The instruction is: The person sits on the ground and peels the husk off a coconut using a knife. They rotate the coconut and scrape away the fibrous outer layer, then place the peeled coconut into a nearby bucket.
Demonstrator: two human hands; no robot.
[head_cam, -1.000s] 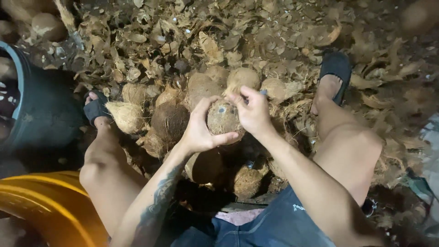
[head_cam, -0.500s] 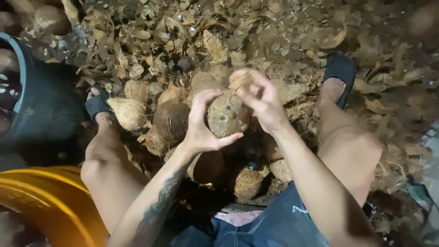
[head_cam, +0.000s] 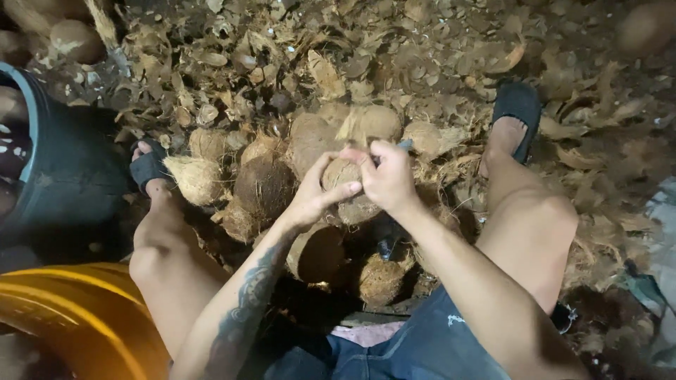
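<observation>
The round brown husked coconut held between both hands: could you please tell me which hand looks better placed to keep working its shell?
Probably the right hand: it pinches a thin tool on the coconut, which the left hand cradles.

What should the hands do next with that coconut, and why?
Probably pry a little more husk off. The left hand cradles the coconut from below, the right hand presses a thin tool at its top, and brown fibre still covers it.

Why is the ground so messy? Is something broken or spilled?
Nothing looks spilled by accident. The ground is covered in torn brown husk scraps, with peeled coconuts piled between the person's feet. The left hand and right hand grip one coconut. It is messy, but nothing looks broken.
</observation>
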